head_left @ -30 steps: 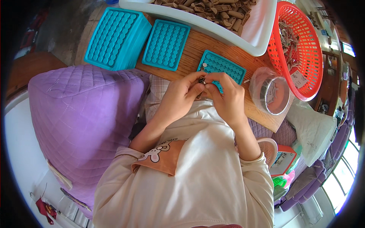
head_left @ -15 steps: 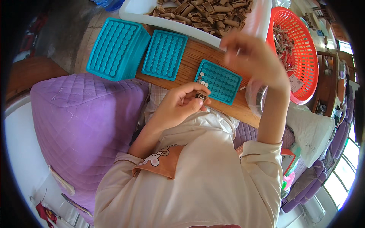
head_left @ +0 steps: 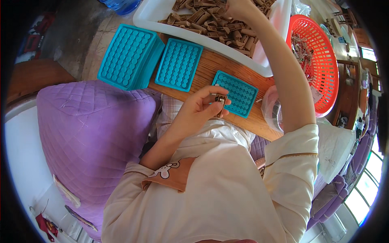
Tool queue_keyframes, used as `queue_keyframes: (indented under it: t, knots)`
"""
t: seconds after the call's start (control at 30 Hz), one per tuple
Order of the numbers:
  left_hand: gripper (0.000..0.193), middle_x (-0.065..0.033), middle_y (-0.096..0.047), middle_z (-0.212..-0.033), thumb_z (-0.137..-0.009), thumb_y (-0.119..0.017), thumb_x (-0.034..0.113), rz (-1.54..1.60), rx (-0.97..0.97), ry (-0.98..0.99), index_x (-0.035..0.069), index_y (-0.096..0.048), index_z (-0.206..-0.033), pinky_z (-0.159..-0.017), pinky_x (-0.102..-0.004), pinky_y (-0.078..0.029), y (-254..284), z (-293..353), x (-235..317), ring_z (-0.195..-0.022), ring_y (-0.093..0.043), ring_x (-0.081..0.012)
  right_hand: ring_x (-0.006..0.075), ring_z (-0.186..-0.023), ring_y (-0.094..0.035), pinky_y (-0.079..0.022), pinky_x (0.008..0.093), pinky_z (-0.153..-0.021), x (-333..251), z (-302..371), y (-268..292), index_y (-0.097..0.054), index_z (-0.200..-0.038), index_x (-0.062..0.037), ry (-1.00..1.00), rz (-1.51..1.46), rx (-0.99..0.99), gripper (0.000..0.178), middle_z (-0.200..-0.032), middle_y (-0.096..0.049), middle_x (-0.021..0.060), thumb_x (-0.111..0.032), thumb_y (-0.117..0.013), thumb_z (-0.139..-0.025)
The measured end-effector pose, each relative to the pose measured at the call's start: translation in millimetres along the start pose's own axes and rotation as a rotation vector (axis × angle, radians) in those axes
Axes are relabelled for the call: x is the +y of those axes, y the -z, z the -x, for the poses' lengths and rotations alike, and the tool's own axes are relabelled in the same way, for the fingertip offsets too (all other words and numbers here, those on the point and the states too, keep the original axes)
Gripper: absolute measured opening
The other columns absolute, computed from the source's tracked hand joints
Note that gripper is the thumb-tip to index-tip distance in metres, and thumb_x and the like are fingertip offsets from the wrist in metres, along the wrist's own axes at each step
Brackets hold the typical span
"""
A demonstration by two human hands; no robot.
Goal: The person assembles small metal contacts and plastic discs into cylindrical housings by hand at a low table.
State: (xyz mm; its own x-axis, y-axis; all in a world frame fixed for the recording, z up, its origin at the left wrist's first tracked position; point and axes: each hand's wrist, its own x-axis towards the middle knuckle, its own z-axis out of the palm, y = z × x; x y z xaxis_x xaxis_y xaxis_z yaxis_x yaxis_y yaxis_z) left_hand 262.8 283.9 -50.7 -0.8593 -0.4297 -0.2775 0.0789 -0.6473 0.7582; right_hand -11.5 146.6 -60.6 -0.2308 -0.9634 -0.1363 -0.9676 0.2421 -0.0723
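While my right hand [head_left: 240, 10] is at the brown pieces [head_left: 200, 18] in the white tub [head_left: 156, 25], partly cut off by the top edge, so can't tell if its fingers grip anything, my left hand [head_left: 197, 106] is clamped, thumb and fingers, on a small part [head_left: 219, 99], seemingly brown and metallic, by the left edge of a teal tray [head_left: 241, 95]. Second teal tray [head_left: 179, 65] lies farther left, on the wooden table [head_left: 212, 69].

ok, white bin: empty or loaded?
Loaded: brown pieces lie heaped in the white bin, with the right hand over them. Its far side is out of frame.
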Motion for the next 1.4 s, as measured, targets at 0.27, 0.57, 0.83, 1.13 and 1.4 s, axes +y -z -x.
queue_keyframes:
  t: [0.27, 0.57, 0.83, 1.13, 1.4]
  knots:
    - [0.031, -0.0136, -0.051, -0.107, -0.088, -0.041, 0.013, 0.196, 0.193, -0.060, 0.003, -0.040, -0.117, -0.077, -0.0290, -0.047, -5.2, -3.6, 8.3, -0.094, -0.055, -0.0221, 0.0176, -0.071, -0.054, -0.043, 0.0280, -0.064, -20.9, 116.0, 70.6, -0.057, -0.092, 0.0021, -0.098, -0.777, 0.218, 0.023, -0.077, -0.058, 0.0125, -0.015, -0.053, -0.077]
    - [0.034, -0.0124, -0.051, -0.106, -0.085, -0.047, 0.010, 0.366, 0.163, -0.287, 0.002, -0.040, -0.118, -0.081, -0.0284, -0.045, -27.2, -8.3, 0.6, -0.098, -0.052, -0.0207, 0.0081, -0.077, -0.051, -0.042, 0.0197, -0.070, -54.7, 251.1, 32.5, -0.050, -0.110, 0.0029, -0.165, -1.547, 0.140, 0.029, -0.090, -0.057, 0.0068, -0.013, -0.045, -0.086]
    - [0.036, -0.0104, -0.053, -0.105, -0.081, -0.053, 0.005, 0.188, 0.077, -0.351, 0.000, -0.042, -0.115, -0.080, -0.0234, -0.042, -44.6, -3.8, -5.7, -0.098, -0.050, -0.0133, 0.0155, -0.095, -0.052, -0.043, 0.0277, -0.083, -82.3, 285.3, -6.2, -0.049, -0.105, 0.0024, -0.169, -2.152, 0.442, 0.024, -0.102, -0.053, 0.0103, -0.001, -0.051, -0.081]
    - [0.034, -0.0126, -0.052, -0.107, -0.080, -0.054, 0.003, 0.068, 0.065, -0.447, -0.002, -0.043, -0.112, -0.085, -0.0256, -0.040, -57.0, -4.5, -12.9, -0.097, -0.051, -0.0138, 0.0166, -0.091, -0.054, -0.043, 0.0274, -0.082, -105.6, 290.7, -3.4, -0.052, -0.095, 0.0041, -0.266, -1.694, 0.675, 0.024, -0.095, -0.056, 0.0107, 0.009, -0.058, -0.071]
    - [0.031, -0.0110, -0.054, -0.105, -0.081, -0.053, 0.006, -0.256, 0.117, -0.502, -0.002, -0.046, -0.110, -0.077, -0.0226, -0.044, -65.0, 2.3, -12.2, -0.091, -0.054, -0.0124, 0.0155, -0.087, -0.055, -0.044, 0.0271, -0.079, -103.5, 296.3, 0.0, -0.053, -0.092, 0.0033, -0.355, -1.701, 0.613, 0.024, -0.091, -0.056, 0.0087, 0.008, -0.060, -0.070]
